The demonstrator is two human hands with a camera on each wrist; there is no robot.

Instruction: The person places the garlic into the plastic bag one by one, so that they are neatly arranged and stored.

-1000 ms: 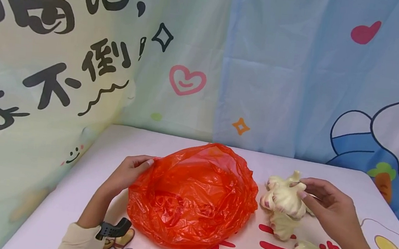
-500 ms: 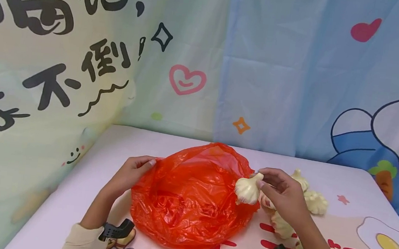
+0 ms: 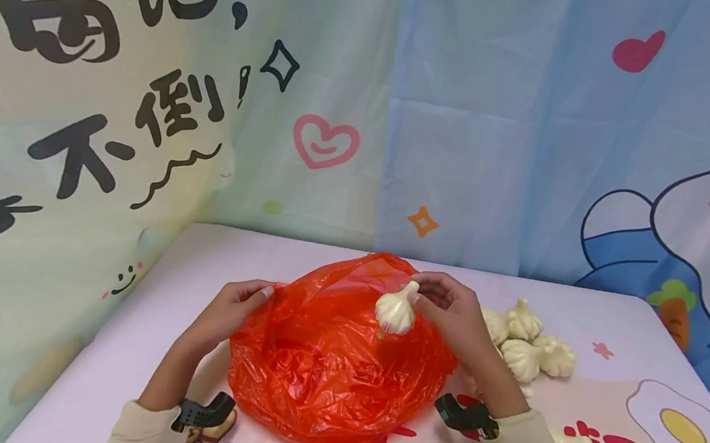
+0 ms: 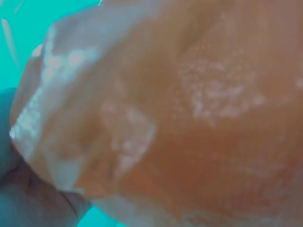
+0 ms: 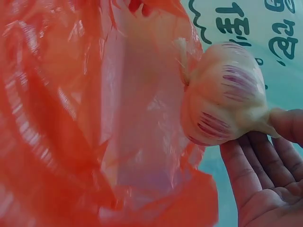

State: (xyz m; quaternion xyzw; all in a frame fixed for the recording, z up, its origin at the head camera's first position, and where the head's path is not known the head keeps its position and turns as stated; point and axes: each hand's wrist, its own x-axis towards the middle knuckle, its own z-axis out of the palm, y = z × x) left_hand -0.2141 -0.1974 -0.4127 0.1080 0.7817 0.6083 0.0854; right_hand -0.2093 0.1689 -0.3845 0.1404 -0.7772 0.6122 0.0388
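Presently, one garlic bulb (image 3: 395,311) hung at the mouth of the red bag (image 3: 324,388), its stem pinched between the right hand's (image 3: 452,315) thumb and fingers. The left hand (image 3: 230,313) pinched the bag's left rim. Rightward, I saw loose bulbs (image 3: 519,359) on the table (image 3: 241,253).

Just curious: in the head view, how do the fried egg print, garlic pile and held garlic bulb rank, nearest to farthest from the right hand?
From the right hand:
1. Held garlic bulb, in its grasp.
2. Garlic pile, just right of it.
3. Fried egg print, farther right.
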